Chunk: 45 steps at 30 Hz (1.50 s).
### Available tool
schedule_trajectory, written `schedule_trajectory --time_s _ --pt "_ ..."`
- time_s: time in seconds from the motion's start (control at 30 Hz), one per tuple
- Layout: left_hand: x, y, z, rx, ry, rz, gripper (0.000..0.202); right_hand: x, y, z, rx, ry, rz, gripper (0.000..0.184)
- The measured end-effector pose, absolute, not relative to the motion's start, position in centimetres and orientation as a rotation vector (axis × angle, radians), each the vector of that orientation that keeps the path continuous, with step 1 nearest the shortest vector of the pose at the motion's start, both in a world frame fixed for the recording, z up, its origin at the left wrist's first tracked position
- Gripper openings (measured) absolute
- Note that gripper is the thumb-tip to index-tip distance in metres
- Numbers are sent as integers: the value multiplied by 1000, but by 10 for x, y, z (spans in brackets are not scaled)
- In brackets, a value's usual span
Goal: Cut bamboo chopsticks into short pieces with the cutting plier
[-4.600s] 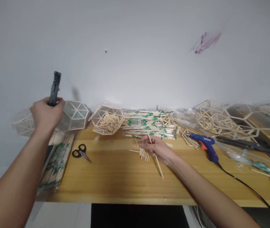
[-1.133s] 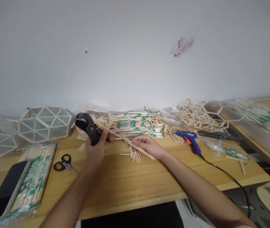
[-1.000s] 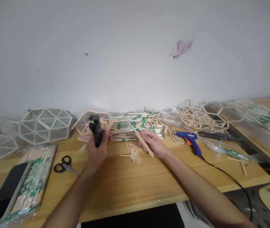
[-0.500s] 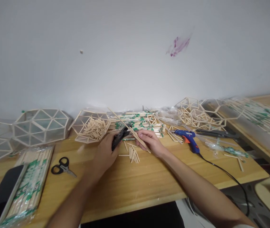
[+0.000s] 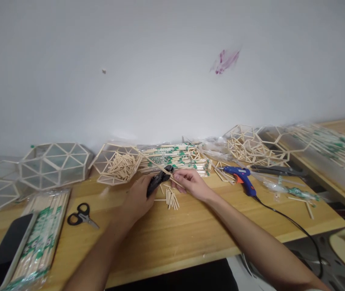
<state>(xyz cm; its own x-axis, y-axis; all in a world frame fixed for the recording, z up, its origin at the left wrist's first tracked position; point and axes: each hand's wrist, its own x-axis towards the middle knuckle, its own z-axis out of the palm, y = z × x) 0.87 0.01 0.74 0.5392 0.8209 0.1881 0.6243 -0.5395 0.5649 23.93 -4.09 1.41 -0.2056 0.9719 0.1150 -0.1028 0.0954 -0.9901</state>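
My left hand is closed around a black pliers-like cutter, whose exact kind is hard to make out. Its head meets a wooden chopstick that slants up to the left. My right hand pinches that chopstick near its lower end. Below the hands, a small pile of short cut sticks lies on the wooden table. Behind them are wrapped chopsticks with green print.
An open stick frame holds many short pieces. Closed polyhedral frames stand at left, near scissors, a phone and packed chopsticks. At right lie a blue glue gun with its cord and more stick frames.
The chopstick has shifted down and left into the cutter's head, and the two hands are closer together. The view has tilted slightly.
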Motion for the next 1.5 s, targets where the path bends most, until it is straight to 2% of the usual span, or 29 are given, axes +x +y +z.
schedule_trajectory --time_s 0.3,0.6,0.87,1.3,1.5 --pt "9 -2 10 2394 1186 583 38 238 -42 15 -1010 -1417 1249 48" --pt "9 -7 21 2337 1229 551 26 237 -42 10 -927 -1350 1398 51" --pt "8 -9 21 2319 1167 600 30 239 -43 4 -808 -1360 1529 50" --pt "8 -7 18 2298 1187 601 30 235 -45 15 -905 -1381 1400 54" --pt "7 -7 19 2257 1232 538 31 236 -44 14 -876 -1378 1455 54"
